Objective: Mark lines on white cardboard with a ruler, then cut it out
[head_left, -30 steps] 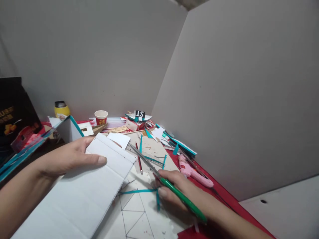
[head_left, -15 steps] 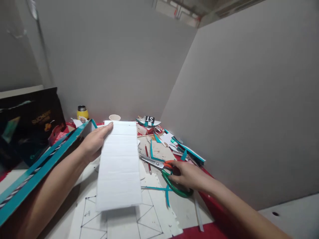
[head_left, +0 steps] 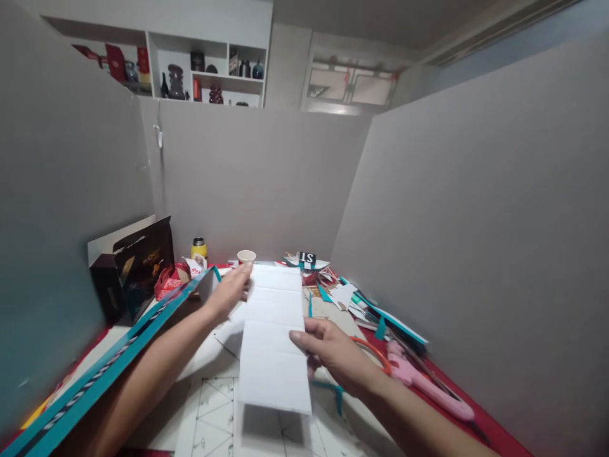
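Note:
A long white folded cardboard strip [head_left: 275, 343], with creases across it, is held up above the table. My left hand [head_left: 231, 292] grips its upper left edge, thumb along the side. On the right edge, my right hand [head_left: 328, 346] has its thumb on top and the fingers underneath. Behind my right wrist shows the orange handle of the scissors [head_left: 380, 357]; their blades are hidden. Under the strip lies a drawn sheet [head_left: 214, 412] with black lines and triangles. A teal-edged box [head_left: 128, 346] stands along my left forearm.
A black box [head_left: 137, 273], a yellow jar [head_left: 199, 248] and a paper cup [head_left: 246, 256] stand at the back. Paper scraps [head_left: 342, 296] and a pink glue gun [head_left: 428, 384] lie to the right. Grey partitions [head_left: 257, 171] enclose the table.
My right hand has let go of the scissors and taken hold of the strip's right edge. My left hand keeps its grip. The view has tilted up, bringing shelves into sight.

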A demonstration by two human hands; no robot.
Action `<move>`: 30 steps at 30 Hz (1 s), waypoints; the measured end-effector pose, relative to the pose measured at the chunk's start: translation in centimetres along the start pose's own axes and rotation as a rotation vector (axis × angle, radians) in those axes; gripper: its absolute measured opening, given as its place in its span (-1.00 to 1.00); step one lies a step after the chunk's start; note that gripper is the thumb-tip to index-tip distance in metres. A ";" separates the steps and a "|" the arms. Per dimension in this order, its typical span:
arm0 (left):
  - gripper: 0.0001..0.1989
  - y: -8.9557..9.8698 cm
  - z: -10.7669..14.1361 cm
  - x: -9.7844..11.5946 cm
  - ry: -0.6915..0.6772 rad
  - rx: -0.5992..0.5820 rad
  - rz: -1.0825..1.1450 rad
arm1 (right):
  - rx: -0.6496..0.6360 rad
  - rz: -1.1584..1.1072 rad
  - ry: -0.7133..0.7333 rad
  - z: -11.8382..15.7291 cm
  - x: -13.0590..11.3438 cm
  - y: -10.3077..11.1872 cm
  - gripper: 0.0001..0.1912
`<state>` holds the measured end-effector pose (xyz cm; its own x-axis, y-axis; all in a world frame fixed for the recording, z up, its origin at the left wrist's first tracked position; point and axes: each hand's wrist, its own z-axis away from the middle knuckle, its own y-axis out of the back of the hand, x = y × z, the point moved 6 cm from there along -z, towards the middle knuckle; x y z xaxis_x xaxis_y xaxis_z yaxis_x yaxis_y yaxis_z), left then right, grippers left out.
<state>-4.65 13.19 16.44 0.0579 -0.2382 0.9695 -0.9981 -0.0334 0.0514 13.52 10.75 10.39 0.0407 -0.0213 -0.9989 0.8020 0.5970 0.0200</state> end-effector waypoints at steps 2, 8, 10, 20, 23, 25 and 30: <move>-0.49 2.3 0.5 1.8 -0.139 0.105 -0.337 | 0.033 -0.002 0.013 0.2 -0.1 1.0 -0.61; -0.53 7.8 3.4 4.4 -0.300 0.305 -1.218 | 0.028 -0.070 0.009 1.8 0.3 3.0 -0.59; -0.56 9.2 4.1 4.4 -0.276 0.318 -1.440 | 0.032 -0.107 0.010 2.2 0.4 3.4 -0.55; -0.43 13.7 4.8 5.2 -0.249 0.477 -1.957 | 0.061 -0.234 0.007 3.2 0.5 4.1 -0.18; -0.41 14.9 5.4 6.2 -0.236 0.609 -2.005 | 0.063 -0.218 0.024 3.4 0.4 4.2 -0.05; -0.39 16.0 5.8 6.7 -0.147 0.665 -2.045 | 0.066 -0.184 0.050 3.5 0.3 4.2 -0.09; -0.41 18.4 6.2 7.6 0.087 0.620 -2.062 | 0.100 -0.058 0.121 3.6 -0.4 3.8 -0.38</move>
<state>-22.48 4.79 23.27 0.7449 0.5741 -0.3398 0.5988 -0.3507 0.7201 18.70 10.09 10.97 -0.0749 0.0473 -0.9961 0.8564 0.5148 -0.0400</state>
